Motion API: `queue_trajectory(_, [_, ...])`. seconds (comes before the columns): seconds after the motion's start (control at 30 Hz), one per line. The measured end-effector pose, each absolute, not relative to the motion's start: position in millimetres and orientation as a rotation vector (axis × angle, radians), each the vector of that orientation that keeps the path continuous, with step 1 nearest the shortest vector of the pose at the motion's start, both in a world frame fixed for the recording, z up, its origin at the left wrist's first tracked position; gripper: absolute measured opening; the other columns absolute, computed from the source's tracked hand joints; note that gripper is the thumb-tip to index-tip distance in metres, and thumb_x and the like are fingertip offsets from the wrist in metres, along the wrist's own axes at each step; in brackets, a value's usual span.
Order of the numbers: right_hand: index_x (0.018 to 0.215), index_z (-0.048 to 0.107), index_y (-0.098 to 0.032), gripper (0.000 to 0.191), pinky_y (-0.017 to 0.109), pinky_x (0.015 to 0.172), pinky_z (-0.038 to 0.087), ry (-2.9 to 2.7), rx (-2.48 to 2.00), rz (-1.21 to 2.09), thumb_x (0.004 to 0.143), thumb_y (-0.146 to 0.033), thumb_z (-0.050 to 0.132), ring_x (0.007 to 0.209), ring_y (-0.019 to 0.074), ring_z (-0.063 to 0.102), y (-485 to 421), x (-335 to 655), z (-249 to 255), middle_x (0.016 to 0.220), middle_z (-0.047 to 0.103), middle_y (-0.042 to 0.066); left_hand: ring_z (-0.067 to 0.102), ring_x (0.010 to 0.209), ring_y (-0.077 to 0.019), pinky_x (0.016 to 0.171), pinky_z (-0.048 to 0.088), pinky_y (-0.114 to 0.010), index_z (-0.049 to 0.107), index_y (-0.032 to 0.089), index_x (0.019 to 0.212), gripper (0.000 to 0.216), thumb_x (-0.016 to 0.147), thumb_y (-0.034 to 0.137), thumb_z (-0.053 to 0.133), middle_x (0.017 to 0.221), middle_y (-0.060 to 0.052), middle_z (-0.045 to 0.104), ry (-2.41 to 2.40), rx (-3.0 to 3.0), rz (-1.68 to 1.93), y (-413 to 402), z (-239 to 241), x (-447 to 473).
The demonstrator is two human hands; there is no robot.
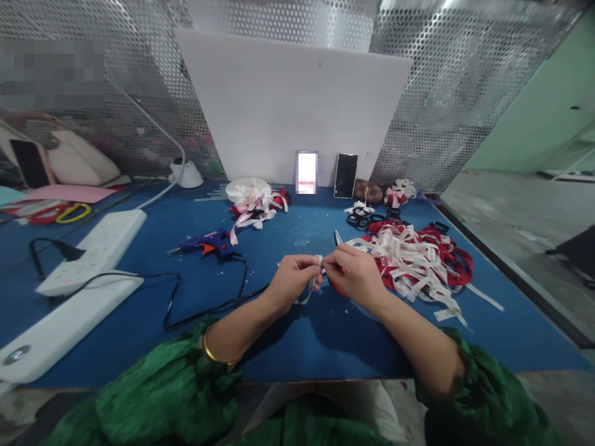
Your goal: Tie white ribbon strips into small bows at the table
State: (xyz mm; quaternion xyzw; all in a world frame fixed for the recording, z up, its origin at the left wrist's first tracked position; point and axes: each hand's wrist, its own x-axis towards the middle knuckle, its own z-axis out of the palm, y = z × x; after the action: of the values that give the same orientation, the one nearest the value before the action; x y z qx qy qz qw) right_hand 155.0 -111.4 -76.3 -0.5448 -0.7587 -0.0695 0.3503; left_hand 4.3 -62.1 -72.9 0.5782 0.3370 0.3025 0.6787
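My left hand and my right hand meet over the blue table, both pinching a short white ribbon strip that hangs between the fingertips. My right hand also grips red-handled scissors, whose blades point up and away. A pile of white and red ribbon strips lies just right of my right hand. A blue hot glue gun rests to the left, its black cord curling toward my left forearm.
Finished ribbon bows lie at the back centre, more at the back right beside black hair ties. Two phones lean on a white board. White power strips and a lamp base sit left.
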Motion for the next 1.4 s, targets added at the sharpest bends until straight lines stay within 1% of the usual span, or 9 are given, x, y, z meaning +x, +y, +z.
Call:
queue_trajectory(0.23, [0.063,0.056,-0.017,0.014,0.020,0.054,0.034,-1.857,-1.434,-0.113,0.074,-0.009,0.052,0.056,0.0087,0.046,-110.8,151.3,-77.6,0.064,0.051,0.000,0.050,0.048,-0.0073,0.052,0.041,-0.019,0.061,0.012,0.056,0.011,0.066,0.013,0.055,0.051,0.001,0.056,0.727,1.331,0.679,-62.6,-74.9,5.5])
queue_trajectory(0.43, [0.062,0.059,-0.017,0.012,0.020,0.052,0.035,-1.708,-1.429,0.149,0.072,-0.011,0.055,0.054,0.0088,0.048,-108.6,152.3,-74.9,0.057,0.053,-0.001,0.051,0.049,-0.0081,0.052,0.043,-0.020,0.063,0.011,0.063,0.010,0.069,0.016,0.057,0.054,0.000,0.057,0.715,1.326,0.668,-61.8,-77.1,5.3])
queue_trajectory(0.63, [0.066,0.065,-0.016,0.009,0.019,0.049,0.036,-1.531,-1.484,0.421,0.070,-0.017,0.057,0.052,0.0089,0.049,-105.3,155.4,-74.2,0.058,0.060,0.000,0.052,0.048,-0.0085,0.053,0.043,-0.021,0.064,0.010,0.065,0.011,0.071,0.018,0.058,0.055,-0.001,0.058,0.705,1.317,0.673,-59.8,-79.5,5.0])
queue_trajectory(0.8, [0.068,0.065,-0.015,0.010,0.019,0.044,0.033,-1.369,-1.457,0.677,0.069,-0.021,0.058,0.047,0.0081,0.047,-102.8,155.9,-76.7,0.055,0.059,-0.001,0.052,0.047,-0.0088,0.052,0.044,-0.022,0.065,0.011,0.066,0.011,0.071,0.020,0.060,0.054,-0.001,0.058,0.706,1.296,0.683,-58.9,-79.3,5.0])
queue_trajectory(0.9, [0.069,0.065,-0.014,0.011,0.019,0.044,0.033,-1.316,-1.441,0.750,0.071,-0.024,0.060,0.046,0.0083,0.046,-102.5,155.9,-76.8,0.053,0.057,-0.001,0.051,0.047,-0.0090,0.052,0.043,-0.022,0.066,0.011,0.069,0.011,0.070,0.020,0.061,0.054,-0.001,0.059,0.688,1.280,0.677,-59.1,-78.6,4.4])
queue_trajectory(1.0, [0.072,0.066,-0.015,0.012,0.021,0.047,0.036,-1.389,-1.456,0.645,0.074,-0.025,0.060,0.050,0.0097,0.048,-103.8,155.5,-75.2,0.054,0.056,-0.001,0.051,0.047,-0.0087,0.052,0.042,-0.022,0.065,0.011,0.064,0.011,0.070,0.019,0.059,0.054,-0.001,0.059,0.676,1.264,0.669,-58.3,-78.0,3.7])
queue_trajectory(1.17, [0.076,0.067,-0.017,0.009,0.023,0.058,0.039,-1.627,-1.426,0.255,0.078,-0.022,0.060,0.062,0.0120,0.051,-106.7,154.5,-73.9,0.063,0.056,0.000,0.051,0.048,-0.0081,0.053,0.041,-0.021,0.063,0.012,0.060,0.011,0.069,0.018,0.059,0.055,-0.001,0.059,0.689,1.258,0.681,-56.5,-77.4,2.9])
queue_trajectory(1.27, [0.073,0.065,-0.018,0.010,0.023,0.057,0.038,-1.696,-1.432,0.142,0.078,-0.017,0.057,0.059,0.0115,0.050,-107.4,154.2,-75.1,0.061,0.054,0.000,0.052,0.048,-0.0082,0.053,0.042,-0.021,0.064,0.012,0.062,0.011,0.069,0.020,0.060,0.056,-0.001,0.060,0.710,1.266,0.673,-57.5,-76.7,3.0])
queue_trajectory(1.4, [0.068,0.062,-0.017,0.011,0.022,0.055,0.036,-1.756,-1.432,0.052,0.075,-0.012,0.055,0.057,0.0107,0.049,-107.5,153.6,-76.1,0.060,0.054,0.000,0.051,0.048,-0.0080,0.053,0.041,-0.020,0.064,0.012,0.062,0.012,0.070,0.020,0.059,0.055,-0.001,0.059,0.716,1.274,0.664,-59.7,-75.9,3.6])
